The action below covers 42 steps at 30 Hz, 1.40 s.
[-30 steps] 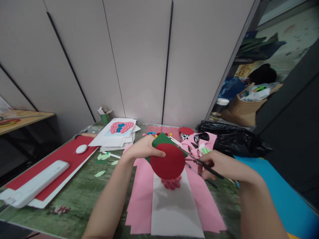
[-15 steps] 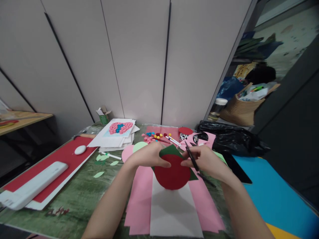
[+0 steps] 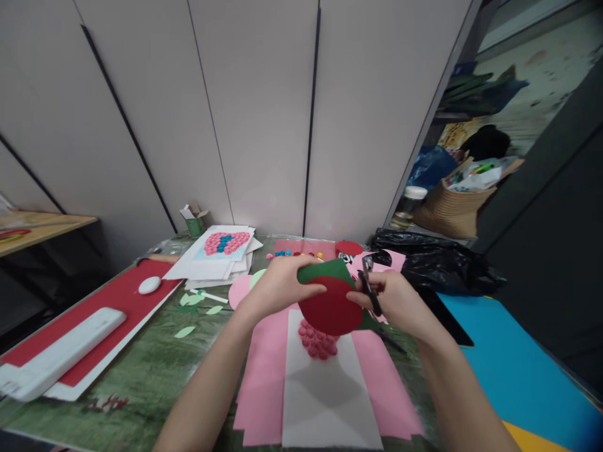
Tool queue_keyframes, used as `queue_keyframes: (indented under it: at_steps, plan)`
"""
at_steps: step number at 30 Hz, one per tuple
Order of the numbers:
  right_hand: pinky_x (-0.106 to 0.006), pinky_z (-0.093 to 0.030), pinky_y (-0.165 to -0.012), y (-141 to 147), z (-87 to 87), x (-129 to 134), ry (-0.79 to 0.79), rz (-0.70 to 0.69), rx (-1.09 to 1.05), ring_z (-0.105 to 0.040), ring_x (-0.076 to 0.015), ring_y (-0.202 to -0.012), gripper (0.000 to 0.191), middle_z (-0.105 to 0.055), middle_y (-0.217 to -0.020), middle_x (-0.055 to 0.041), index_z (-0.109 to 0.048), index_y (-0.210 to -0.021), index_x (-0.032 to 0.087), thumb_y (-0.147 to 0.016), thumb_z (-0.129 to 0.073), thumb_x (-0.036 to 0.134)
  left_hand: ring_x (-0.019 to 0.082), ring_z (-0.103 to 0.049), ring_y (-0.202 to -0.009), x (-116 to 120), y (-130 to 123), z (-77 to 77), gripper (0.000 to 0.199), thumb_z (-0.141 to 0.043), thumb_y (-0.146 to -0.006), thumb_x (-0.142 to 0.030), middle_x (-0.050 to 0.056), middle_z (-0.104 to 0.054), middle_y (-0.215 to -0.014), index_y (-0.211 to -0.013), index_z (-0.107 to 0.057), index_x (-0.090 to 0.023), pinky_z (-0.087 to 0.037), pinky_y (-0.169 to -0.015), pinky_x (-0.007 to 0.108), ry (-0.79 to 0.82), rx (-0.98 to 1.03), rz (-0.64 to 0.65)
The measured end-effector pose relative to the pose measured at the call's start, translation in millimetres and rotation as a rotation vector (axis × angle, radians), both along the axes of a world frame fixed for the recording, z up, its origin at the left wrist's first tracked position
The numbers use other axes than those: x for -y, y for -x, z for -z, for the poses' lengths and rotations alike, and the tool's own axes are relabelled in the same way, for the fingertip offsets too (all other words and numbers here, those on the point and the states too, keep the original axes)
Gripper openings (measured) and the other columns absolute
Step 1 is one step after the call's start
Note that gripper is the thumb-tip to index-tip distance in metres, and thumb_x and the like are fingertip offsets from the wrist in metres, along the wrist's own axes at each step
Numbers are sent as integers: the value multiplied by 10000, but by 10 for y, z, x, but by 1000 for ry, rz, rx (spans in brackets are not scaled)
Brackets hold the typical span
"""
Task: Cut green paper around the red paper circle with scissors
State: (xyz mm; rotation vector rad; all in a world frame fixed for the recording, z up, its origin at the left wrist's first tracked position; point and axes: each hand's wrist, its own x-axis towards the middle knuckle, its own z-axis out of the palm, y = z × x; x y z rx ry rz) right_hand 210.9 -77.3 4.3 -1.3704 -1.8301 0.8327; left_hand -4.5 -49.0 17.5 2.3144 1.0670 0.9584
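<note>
My left hand (image 3: pixel 281 284) pinches the left edge of a red paper circle (image 3: pixel 331 306) together with green paper (image 3: pixel 325 270) behind it. Black scissors (image 3: pixel 369 289) are in my right hand (image 3: pixel 392 297), whose fingertips also touch the circle's right edge. Both papers are held above a white sheet (image 3: pixel 328 402) that lies on pink paper (image 3: pixel 264 376). A cluster of small pink balls (image 3: pixel 316 341) shows on the white sheet, its upper part hidden by the red circle.
At the left lie a red board (image 3: pixel 117 301), a long white device (image 3: pixel 70 348) and a picture with pink and blue balls (image 3: pixel 226 243). A black plastic bag (image 3: pixel 438 260) and blue sheet (image 3: pixel 509 351) are at the right. Green leaf cutouts (image 3: pixel 185 332) lie on the table.
The red circle and green paper have been raised and tilted, uncovering the pink balls on the white sheet. My right hand and the scissors have shifted slightly right, the scissors turning more upright.
</note>
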Motion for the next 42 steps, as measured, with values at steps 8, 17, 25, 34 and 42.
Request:
queue_keyframes:
  at_steps: [8,17,25,34,42]
  plan:
    - [-204,-261,-416,58,36,-47,-156,272,-391,-313,-66,-446,284,-379,-493,63,-528,-599,152,-612,-712,369,234,-569,-999,-35,-22,-46,492,-652,-690,-359,123,-608,-1100,-1122,-524,-161,-469,-792,320,342,536,51]
    - [-192,-265,-390,119,12,-29,-171,286,-444,-320,-56,-417,248,-388,-467,67,-538,-573,148,-603,-719,314,222,-624,-693,-3,-142,110,309,-677,-638,-424,87,-661,-724,-686,-645,-120,-483,-554,283,518,523,2]
    - [-212,-345,-459,84,-52,35,-336,451,-421,-474,-119,-539,147,-575,-594,-5,-620,-641,154,-673,-655,293,189,-607,-619,-67,-40,84,297,-708,-608,-399,63,-660,-641,-636,-653,-108,-450,-510,245,402,609,-160]
    - [-238,-369,-510,46,-169,253,49,-130,-53,-531,-145,-562,237,-630,-624,-42,-605,-624,143,-760,-567,333,212,-634,-749,-222,68,132,261,-722,-622,-292,79,-698,-800,-810,-684,-116,-497,-659,301,371,920,-67]
    - [-245,-368,-535,42,-81,162,66,-199,18,-538,-147,-554,302,-640,-568,-44,-624,-622,134,-811,-499,334,223,-641,-767,-194,60,113,264,-728,-615,-273,98,-704,-831,-818,-686,-109,-498,-695,318,410,998,-22]
